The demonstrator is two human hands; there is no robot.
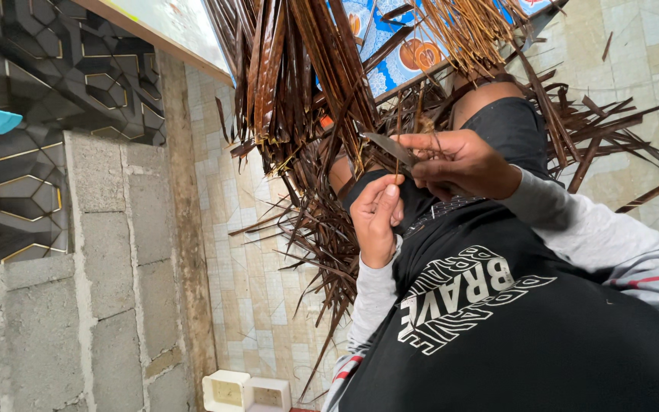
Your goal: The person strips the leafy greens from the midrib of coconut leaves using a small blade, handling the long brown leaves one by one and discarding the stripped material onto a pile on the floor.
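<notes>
Fingertips of your right hand are closed around the handle end of a small knife, with the thumb and first fingers pinched tight and only the grey blade showing. Just below it, your left hand is curled, thumb pressed against the forefinger on what looks like a thin dried leaf strip. The strip is so narrow that the grip itself is hard to confirm. The knife sits between your two hands, above your lap, and its blade touches or nearly touches the strip. Its long axis runs on a diagonal, with the tip pointing up and to the left in the view, away from your body and toward the hanging bundle of dried palm leaves. The strip stands roughly upright, crossing the blade. The blade is very near your left thumb, so a slip could probably nick it if the strip gives way suddenly. Too much pressure could also snap the brittle strip. Around your hands, brown leaf pieces spread over your knee and the pale tiled floor. A grey block wall stands to the left, with two small white containers at its foot.
</notes>
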